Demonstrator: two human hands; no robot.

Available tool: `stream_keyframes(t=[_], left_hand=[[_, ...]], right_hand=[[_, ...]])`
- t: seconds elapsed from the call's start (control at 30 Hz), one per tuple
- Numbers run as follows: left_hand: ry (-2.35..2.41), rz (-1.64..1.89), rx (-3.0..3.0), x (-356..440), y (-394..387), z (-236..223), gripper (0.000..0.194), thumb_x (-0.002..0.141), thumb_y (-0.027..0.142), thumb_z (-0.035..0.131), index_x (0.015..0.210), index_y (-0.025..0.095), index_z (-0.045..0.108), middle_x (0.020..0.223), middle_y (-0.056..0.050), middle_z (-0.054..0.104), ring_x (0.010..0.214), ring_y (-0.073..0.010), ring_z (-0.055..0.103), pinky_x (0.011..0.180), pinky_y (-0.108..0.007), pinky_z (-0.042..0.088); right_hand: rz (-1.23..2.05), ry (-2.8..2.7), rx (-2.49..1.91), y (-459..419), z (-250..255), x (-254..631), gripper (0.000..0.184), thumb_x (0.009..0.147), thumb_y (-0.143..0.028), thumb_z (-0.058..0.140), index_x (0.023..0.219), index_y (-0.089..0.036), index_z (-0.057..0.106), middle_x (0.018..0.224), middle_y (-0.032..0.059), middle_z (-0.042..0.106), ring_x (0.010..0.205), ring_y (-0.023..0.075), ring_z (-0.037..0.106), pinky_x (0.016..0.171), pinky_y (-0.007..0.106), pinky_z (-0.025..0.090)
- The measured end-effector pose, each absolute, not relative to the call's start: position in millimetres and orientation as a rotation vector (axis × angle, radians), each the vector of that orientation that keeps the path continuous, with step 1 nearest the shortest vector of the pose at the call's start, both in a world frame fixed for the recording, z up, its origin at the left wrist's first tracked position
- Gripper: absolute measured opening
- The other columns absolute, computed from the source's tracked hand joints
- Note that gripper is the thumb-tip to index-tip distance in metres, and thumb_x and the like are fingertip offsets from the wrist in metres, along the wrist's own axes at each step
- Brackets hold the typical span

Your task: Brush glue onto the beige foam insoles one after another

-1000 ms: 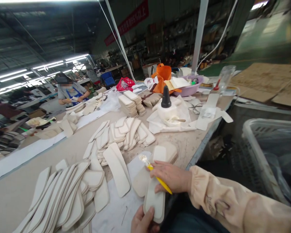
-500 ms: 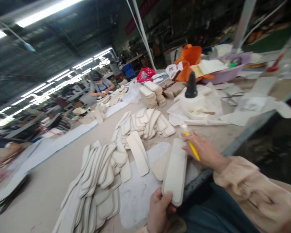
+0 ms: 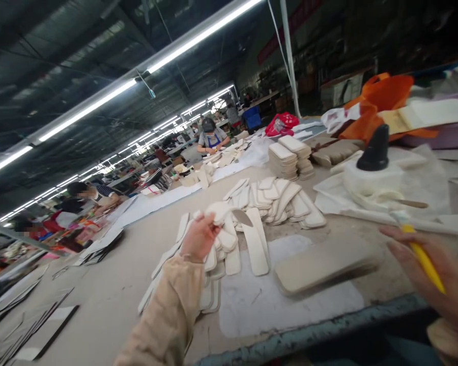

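Observation:
My left hand (image 3: 202,236) reaches over the heap of cream padded strips (image 3: 213,287), its fingers closed on the end of a curved cream strip (image 3: 229,211). My right hand (image 3: 431,264), at the right edge and blurred, grips a yellow-handled brush (image 3: 423,259) with its pale tip pointing away from me. Between the hands, a cream panel (image 3: 320,264) with rounded corners is over the white sheet (image 3: 252,315). It is smeared by motion, and I cannot tell whether it lies flat. Two overlapping strips (image 3: 256,244) rest beside it.
Another strip heap (image 3: 278,198) and neat stacks (image 3: 290,155) stand farther back. At right, a white container (image 3: 374,178) with a black cone (image 3: 376,147) sits on plastic near an orange bag (image 3: 389,91). Co-workers (image 3: 212,137) sit beyond. The table edge (image 3: 313,335) runs close to me.
My left hand has let go of the panel and moved left and away to a strip on the heap. The right hand, still with the brush, appears farther right. The view has turned left.

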State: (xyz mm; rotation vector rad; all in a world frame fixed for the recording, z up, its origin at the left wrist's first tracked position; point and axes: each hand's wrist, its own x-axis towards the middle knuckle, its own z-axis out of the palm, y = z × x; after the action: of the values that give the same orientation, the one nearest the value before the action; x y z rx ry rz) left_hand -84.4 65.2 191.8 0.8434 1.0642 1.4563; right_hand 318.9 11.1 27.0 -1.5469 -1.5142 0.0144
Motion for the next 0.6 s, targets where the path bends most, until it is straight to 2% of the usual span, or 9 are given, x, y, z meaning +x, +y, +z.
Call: stream_keyframes(t=[0.13,0.23,0.3,0.43,0.6], left_hand=[[1.278,1.602,0.846,-149,74,206,0.007,0.081,0.010,0.062,0.082,0.016,0.058,0.070,0.004,0.064,0.058,-0.0035,0.059,0.052,-0.010,0.046],[1.568,1.574,0.809,-191,62,180,0.012,0.079,0.009,0.064,0.078,0.015,0.054,0.065,0.003,0.062,0.057,-0.0053,0.061,0.053,-0.013,0.046],[1.798,1.506,0.772,-211,51,151,0.013,0.077,0.009,0.065,0.083,0.015,0.054,0.061,0.003,0.061,0.052,-0.0068,0.060,0.050,-0.015,0.045],[2.167,1.240,0.757,-233,33,102,0.038,0.071,0.015,0.069,0.105,0.012,0.054,0.053,0.004,0.059,0.049,-0.0135,0.058,0.049,-0.023,0.044],[2.420,0.832,0.913,-254,26,94,0.065,0.063,0.037,0.072,0.119,0.010,0.052,0.047,0.004,0.051,0.052,-0.0270,0.058,0.059,-0.041,0.047]], right_hand=[[0.108,-1.509,-1.506,10,24,321,0.041,0.085,-0.068,0.040,0.113,-0.040,0.049,0.121,0.0113,0.062,0.114,0.0256,0.056,0.087,0.041,0.046],[0.116,-1.527,-1.517,12,17,323,0.042,0.085,-0.070,0.039,0.111,-0.039,0.050,0.122,0.0104,0.062,0.112,0.0264,0.058,0.085,0.041,0.047],[0.104,-1.562,-1.510,14,10,324,0.044,0.084,-0.071,0.039,0.109,-0.037,0.050,0.121,0.0112,0.062,0.109,0.0272,0.060,0.083,0.041,0.049],[0.032,-1.646,-1.497,16,1,322,0.043,0.088,-0.066,0.039,0.113,-0.033,0.048,0.119,0.0125,0.063,0.108,0.0269,0.061,0.081,0.039,0.051],[0.017,-1.633,-1.470,10,8,313,0.028,0.094,-0.042,0.045,0.113,-0.022,0.051,0.114,0.0116,0.064,0.103,0.0252,0.064,0.089,0.038,0.051]])
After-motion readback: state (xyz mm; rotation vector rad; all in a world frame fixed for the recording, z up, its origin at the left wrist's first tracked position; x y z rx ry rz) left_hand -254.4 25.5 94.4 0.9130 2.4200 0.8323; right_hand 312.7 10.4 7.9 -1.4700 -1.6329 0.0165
